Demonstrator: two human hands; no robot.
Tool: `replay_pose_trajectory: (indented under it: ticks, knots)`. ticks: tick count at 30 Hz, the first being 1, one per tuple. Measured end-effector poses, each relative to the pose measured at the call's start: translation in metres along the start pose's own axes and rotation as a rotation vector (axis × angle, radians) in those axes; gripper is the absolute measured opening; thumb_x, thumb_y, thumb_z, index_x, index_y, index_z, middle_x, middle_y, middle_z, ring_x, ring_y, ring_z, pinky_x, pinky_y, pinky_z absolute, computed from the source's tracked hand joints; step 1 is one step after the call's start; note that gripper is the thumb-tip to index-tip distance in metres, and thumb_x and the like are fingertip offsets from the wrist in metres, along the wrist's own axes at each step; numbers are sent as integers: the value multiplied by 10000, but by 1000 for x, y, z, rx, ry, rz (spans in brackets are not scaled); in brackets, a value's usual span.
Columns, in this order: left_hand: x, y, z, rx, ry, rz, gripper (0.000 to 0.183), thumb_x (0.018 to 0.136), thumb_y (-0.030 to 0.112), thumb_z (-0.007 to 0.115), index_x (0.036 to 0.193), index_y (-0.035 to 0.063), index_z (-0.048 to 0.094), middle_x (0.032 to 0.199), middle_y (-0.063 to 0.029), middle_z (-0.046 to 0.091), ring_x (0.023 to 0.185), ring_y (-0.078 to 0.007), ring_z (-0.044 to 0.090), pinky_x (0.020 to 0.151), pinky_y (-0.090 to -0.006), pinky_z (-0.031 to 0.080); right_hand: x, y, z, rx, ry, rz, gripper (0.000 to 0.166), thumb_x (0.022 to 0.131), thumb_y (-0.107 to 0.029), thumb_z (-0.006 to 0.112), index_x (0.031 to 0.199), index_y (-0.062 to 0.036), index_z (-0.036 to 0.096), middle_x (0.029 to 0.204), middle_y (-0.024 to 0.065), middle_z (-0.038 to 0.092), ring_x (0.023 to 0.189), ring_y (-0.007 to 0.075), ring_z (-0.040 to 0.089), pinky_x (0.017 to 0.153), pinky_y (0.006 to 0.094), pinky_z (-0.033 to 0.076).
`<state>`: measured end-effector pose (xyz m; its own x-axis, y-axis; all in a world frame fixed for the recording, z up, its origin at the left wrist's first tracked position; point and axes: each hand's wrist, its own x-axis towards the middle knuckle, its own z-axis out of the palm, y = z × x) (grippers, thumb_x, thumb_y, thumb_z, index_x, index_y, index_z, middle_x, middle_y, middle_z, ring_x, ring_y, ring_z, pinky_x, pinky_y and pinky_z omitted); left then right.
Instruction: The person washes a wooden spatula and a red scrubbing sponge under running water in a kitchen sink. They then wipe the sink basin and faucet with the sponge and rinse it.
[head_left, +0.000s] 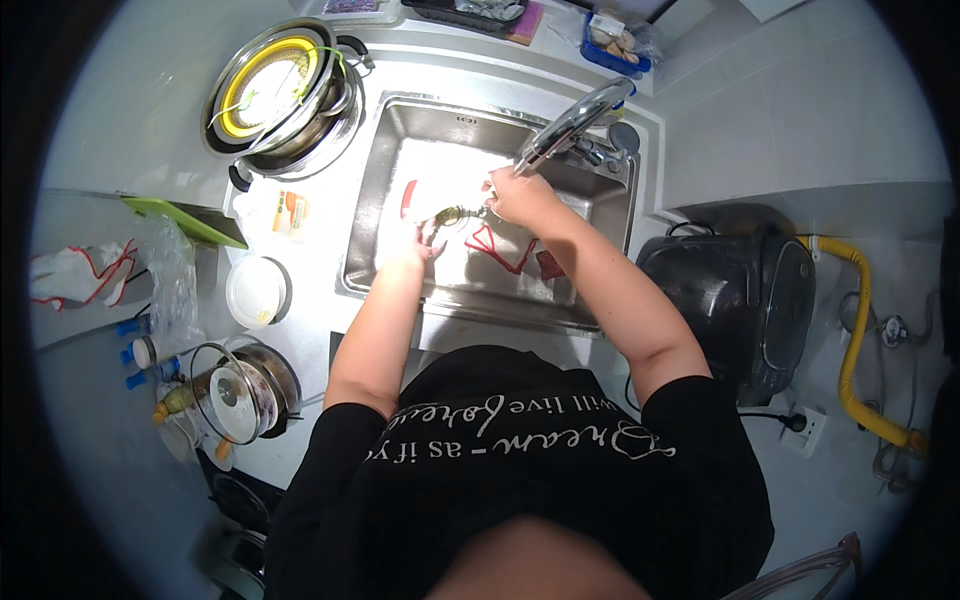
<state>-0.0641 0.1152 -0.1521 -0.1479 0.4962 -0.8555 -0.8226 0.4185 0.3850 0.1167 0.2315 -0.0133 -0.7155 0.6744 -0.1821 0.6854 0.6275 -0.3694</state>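
Both hands are over the stainless steel sink (375, 184), beneath the chrome faucet (577, 120). My left hand (424, 236) holds a small greenish, see-through item (450, 216), perhaps a bottle or jar, its outline partly lost in glare. My right hand (517, 196) is at the right of that item, just below the faucet's spout, fingers bent; whether it grips something small is unclear. A red looped cord (514, 268) lies in the sink, near a dark red piece (550, 264) partly behind the right forearm. A red strip (409, 199) shows at the basin's left.
Stacked pots and a yellow-rimmed colander (232, 82) stand left of the sink. A white lidded tub (255, 292) and a glass-lidded pot (281, 382) are nearer. A black appliance (720, 300) stands at right. Behind the sink is a blue basket (615, 56).
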Motion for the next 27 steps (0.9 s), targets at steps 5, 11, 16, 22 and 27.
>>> replay_pose_trajectory:
  ticks: [5,11,16,22,27]
  knots:
    - [7,-31,55,-295,-103,-110,239,996,385,470,1118,202,564,1154,34,589,1114,-160,528,927,-550,387,20,5,22,837,-204,321,264,787,-115,741,1013,13,691,878,157,708,715,177,696,614,325,561]
    - [-13,-38,113,-81,-228,-118,367,1012,455,441,1088,121,572,896,-39,606,819,-228,568,815,-534,432,-10,27,37,787,141,500,162,823,-131,744,878,16,702,670,63,679,517,118,636,473,251,484]
    - [7,-34,125,-263,66,-17,429,1039,415,370,1093,32,553,915,-108,615,733,-263,584,596,-479,509,-39,11,40,645,231,445,178,817,-197,739,863,-28,703,611,56,637,470,134,597,456,286,435]
    - [-16,-33,128,117,-7,-14,506,1032,514,272,1036,140,614,929,-35,656,755,-181,590,639,-412,482,-20,-10,6,296,278,390,258,761,-272,758,796,-23,698,701,165,671,646,313,665,620,394,518]
    - [-35,-16,125,244,-162,-84,444,1001,523,313,983,181,596,860,-2,597,832,-170,520,841,-496,387,-11,-3,12,406,448,407,173,743,-198,783,845,-68,731,749,107,708,674,247,693,654,352,533]
